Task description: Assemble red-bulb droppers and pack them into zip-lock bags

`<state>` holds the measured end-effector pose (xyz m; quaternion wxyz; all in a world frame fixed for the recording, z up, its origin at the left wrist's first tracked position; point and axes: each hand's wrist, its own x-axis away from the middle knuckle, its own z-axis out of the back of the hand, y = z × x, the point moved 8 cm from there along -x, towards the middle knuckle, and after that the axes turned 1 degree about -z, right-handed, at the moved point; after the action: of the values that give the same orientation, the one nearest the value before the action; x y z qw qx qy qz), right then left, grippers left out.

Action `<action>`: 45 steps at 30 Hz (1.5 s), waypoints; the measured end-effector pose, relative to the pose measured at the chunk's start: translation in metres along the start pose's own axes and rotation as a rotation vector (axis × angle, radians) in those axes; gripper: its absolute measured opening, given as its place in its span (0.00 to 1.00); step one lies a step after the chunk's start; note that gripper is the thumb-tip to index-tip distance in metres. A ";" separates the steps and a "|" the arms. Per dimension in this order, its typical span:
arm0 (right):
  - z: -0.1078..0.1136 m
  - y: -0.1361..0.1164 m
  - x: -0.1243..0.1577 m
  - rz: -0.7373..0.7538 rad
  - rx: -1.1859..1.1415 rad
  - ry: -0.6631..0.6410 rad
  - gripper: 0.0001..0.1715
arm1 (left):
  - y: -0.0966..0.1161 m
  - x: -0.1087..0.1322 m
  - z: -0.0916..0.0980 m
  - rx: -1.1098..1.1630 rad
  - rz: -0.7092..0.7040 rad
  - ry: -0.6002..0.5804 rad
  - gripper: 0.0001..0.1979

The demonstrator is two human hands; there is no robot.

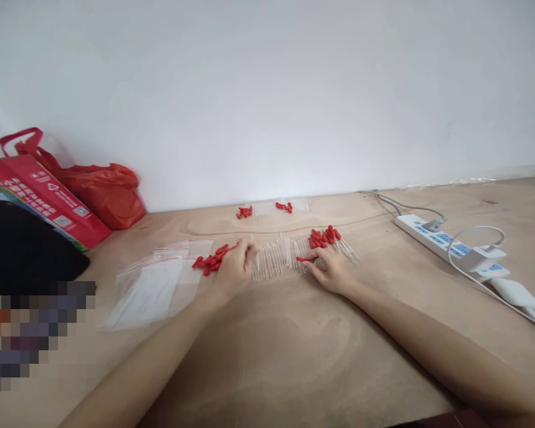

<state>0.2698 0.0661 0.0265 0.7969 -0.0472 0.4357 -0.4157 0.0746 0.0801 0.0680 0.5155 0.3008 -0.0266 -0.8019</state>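
Note:
A row of thin pale sticks [270, 261] lies side by side on the wooden table between my hands. My left hand [237, 264] is at the row's left end, fingers curled together; what they hold, if anything, is hidden. Beside it is a pile of small red pieces [213, 261], partly covered by the hand. My right hand [332, 270] pinches a small red piece [301, 259] between thumb and finger at the row's right end. Just beyond that hand, several red pieces [323, 236] cluster at the ends of pale sticks [348, 249] that fan out to the right.
Clear zip bags [151, 285] lie left of my left hand. Farther back are another clear bag [301, 205] and small red pieces [244, 212]. A white power strip [446, 244] with cables stands right. Red bags [102, 190] and a black item [27, 249] sit left.

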 end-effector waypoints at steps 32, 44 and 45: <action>-0.037 -0.061 0.009 0.238 -0.290 -0.211 0.12 | 0.025 0.058 -0.028 0.186 -0.474 -0.021 0.10; -0.041 -0.066 0.015 0.285 -0.173 -0.273 0.11 | 0.038 0.064 -0.029 0.091 -0.470 -0.035 0.11; -0.042 -0.066 0.014 0.284 -0.166 -0.279 0.11 | 0.038 0.065 -0.030 0.084 -0.464 -0.036 0.11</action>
<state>0.2023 0.0252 0.0200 0.8935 -0.1080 0.3561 -0.2514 0.1023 0.0156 0.0280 0.3036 0.3058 0.0007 -0.9024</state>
